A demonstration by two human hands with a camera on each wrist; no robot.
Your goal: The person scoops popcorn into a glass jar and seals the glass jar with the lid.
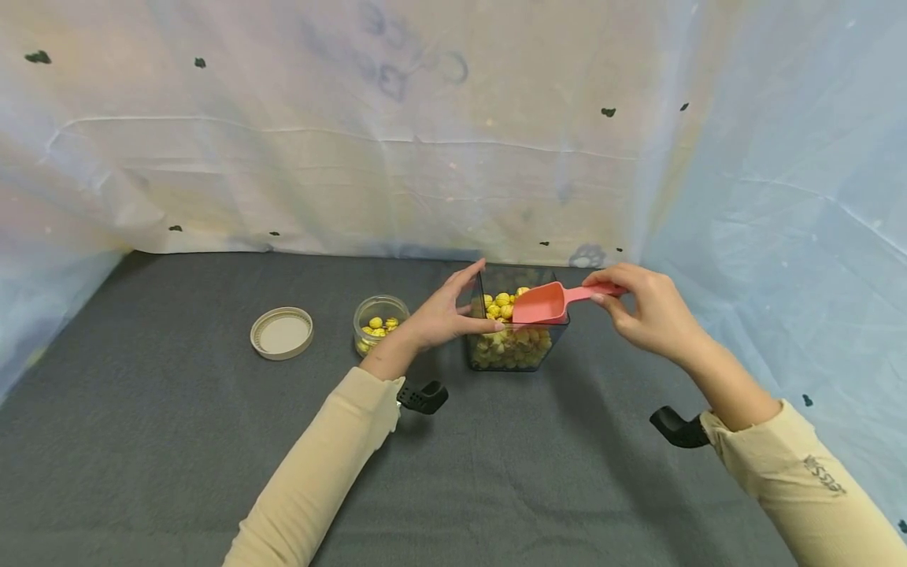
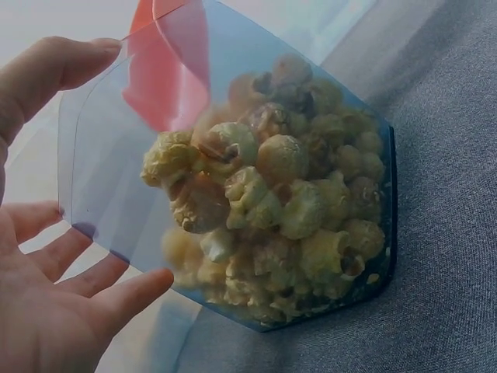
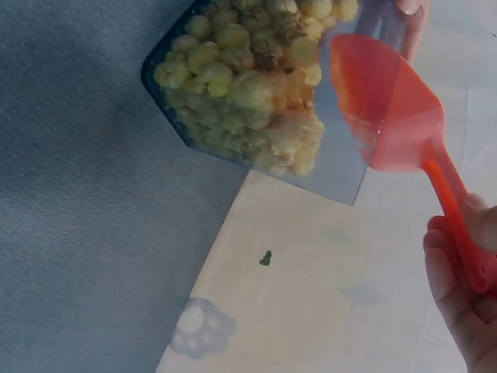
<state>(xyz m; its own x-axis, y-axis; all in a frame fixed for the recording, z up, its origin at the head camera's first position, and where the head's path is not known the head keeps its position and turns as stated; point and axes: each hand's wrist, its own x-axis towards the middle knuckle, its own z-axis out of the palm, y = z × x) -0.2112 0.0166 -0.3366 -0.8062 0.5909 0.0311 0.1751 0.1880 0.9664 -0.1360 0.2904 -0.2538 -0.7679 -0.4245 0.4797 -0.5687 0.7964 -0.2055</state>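
A clear, tapered plastic container stands on the dark cloth, partly filled with yellow popcorn. My left hand holds its left side near the rim, the thumb toward the front and the fingers spread toward the back. In my right hand is the handle of a pink scoop, pinched between thumb and fingers. The scoop's bowl dips inside the container's upper right part, tilted down toward the popcorn. Through the wall in the right wrist view, the scoop shows no popcorn that I can make out in it.
Left of the container, partly behind my left forearm, sits a round clear jar with some yellow popcorn inside. A round pale lid lies farther left on the dark grey cloth. Pale patterned sheeting hangs behind and at both sides.
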